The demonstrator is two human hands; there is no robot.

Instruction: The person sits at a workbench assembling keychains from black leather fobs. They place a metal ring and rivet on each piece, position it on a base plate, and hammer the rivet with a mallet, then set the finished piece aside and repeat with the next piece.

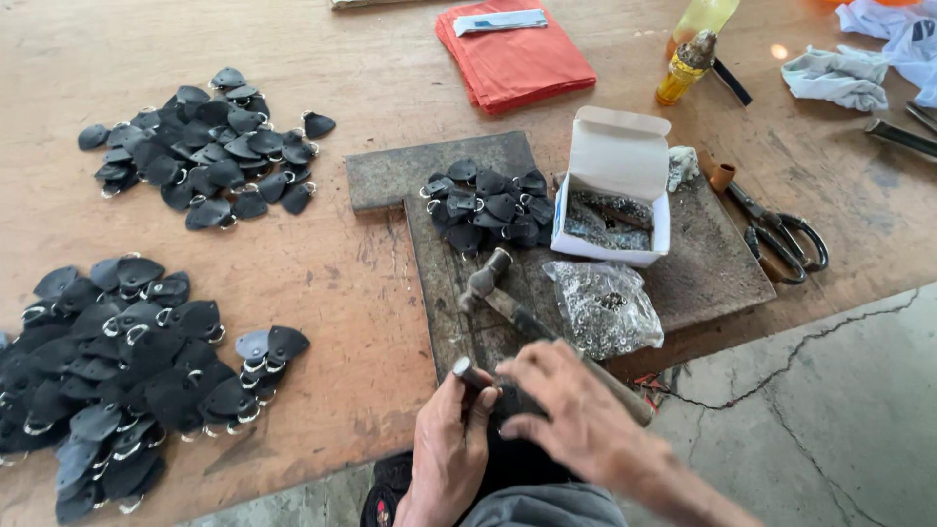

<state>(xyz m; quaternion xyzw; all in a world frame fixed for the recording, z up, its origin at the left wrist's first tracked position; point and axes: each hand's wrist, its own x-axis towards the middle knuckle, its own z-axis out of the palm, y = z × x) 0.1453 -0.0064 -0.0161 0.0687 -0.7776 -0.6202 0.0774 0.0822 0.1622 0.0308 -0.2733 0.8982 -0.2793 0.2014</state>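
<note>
wooden floor (371, 283) | left hand (451, 429) closed on metal punch (471, 374) | right hand (576, 410) curled, touching black piece (517, 402)

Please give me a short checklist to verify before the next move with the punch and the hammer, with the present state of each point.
1. Left hand grips the metal punch upright: ok.
2. Black leather piece under the punch: cannot tell, the right hand hides it.
3. Hammer within reach: ok, it lies on the dark work slab, its handle running under the right hand.
4. Right hand holds the hammer: cannot tell; it lies over the handle.
5. Small metal parts at hand: ok, in the clear bag and the open white box.
</note>
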